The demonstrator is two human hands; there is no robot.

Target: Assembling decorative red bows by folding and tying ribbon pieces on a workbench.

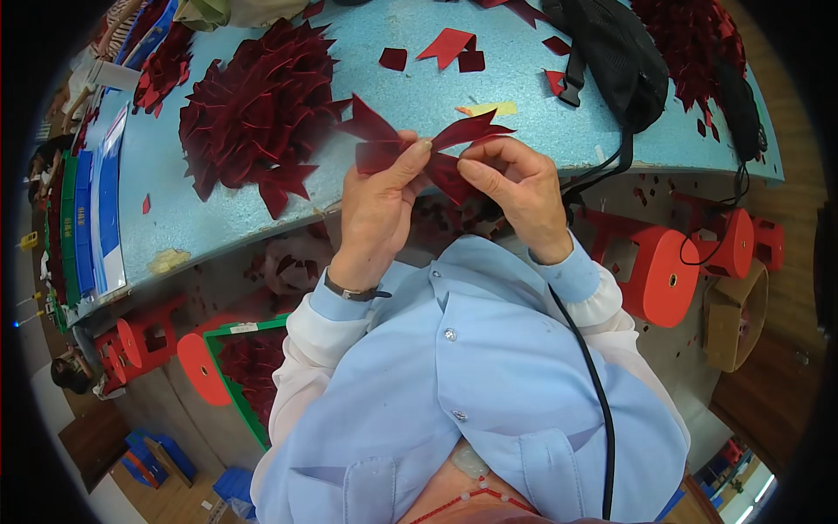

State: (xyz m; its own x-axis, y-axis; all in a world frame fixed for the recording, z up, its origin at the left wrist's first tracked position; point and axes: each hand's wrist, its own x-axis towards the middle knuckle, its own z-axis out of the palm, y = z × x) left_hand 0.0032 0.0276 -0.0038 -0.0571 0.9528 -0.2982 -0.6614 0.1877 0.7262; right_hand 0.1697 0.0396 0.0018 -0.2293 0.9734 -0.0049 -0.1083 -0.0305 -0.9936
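Note:
A dark red velvet ribbon bow with pointed tails is held in front of me, over the near edge of the light blue table. My left hand pinches its middle, with the thumb on top. On the other side, the thumb and forefinger of my right hand are closed on the bow's right part. Left of my hands lies a large heap of similar dark red bows. Beyond the bow are a bright red ribbon piece and small dark red scraps.
A black bag with hanging straps lies at the table's right. More bows are heaped farther right. Red stools stand below on both sides. A green crate holding dark red pieces is at my left. A black cable crosses my shirt.

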